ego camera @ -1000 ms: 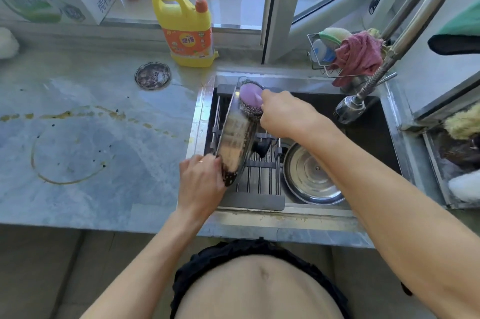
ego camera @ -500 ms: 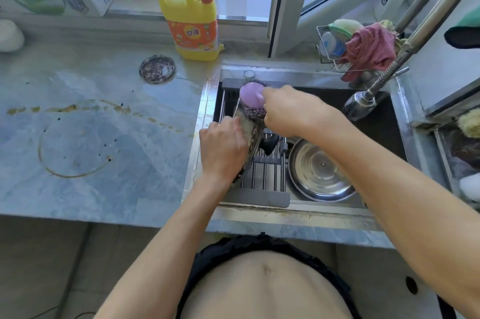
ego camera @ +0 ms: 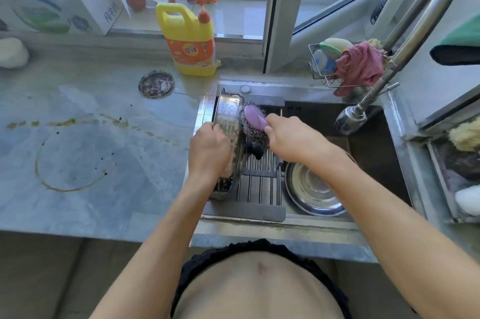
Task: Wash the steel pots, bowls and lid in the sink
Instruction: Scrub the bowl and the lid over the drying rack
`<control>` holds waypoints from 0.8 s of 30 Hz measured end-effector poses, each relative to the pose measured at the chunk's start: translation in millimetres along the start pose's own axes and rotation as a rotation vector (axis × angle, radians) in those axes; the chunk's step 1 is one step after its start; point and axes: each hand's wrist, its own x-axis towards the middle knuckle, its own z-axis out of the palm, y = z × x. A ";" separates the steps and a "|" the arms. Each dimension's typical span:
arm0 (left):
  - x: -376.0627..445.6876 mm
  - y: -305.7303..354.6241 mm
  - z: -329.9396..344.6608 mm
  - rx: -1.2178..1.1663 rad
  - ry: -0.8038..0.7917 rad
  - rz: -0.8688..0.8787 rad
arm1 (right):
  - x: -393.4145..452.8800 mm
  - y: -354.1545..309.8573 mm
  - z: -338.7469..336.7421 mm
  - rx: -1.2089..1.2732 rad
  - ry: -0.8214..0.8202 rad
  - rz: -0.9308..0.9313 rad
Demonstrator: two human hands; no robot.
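A home kitchen is shown. A steel sink [ego camera: 374,152] is set into a stained marble counter [ego camera: 98,152] below a window. Behind the sink, a yellow dish-soap jug [ego camera: 191,41] and a wire rack of sponges [ego camera: 335,64] are seen.

Both forearms are bare, no sleeves; a black gathered elastic waistband [ego camera: 259,247], perhaps shorts, sits below a bare midriff.

The scrubber [ego camera: 255,117] has a lilac handle over dark grey steel wool. The lid [ego camera: 228,121] is shiny silver with a black knob [ego camera: 255,150]. The detergent bottle [ego camera: 192,41] is yellow with an orange label and orange-red pump. The rag [ego camera: 359,65] is pink. The counter [ego camera: 91,124] is pale grey-blue marble with yellow-brown stains.
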 end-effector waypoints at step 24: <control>26.6 -71.0 7.1 -0.999 -0.018 -0.680 | 6.8 -20.5 20.0 -0.067 0.139 -0.186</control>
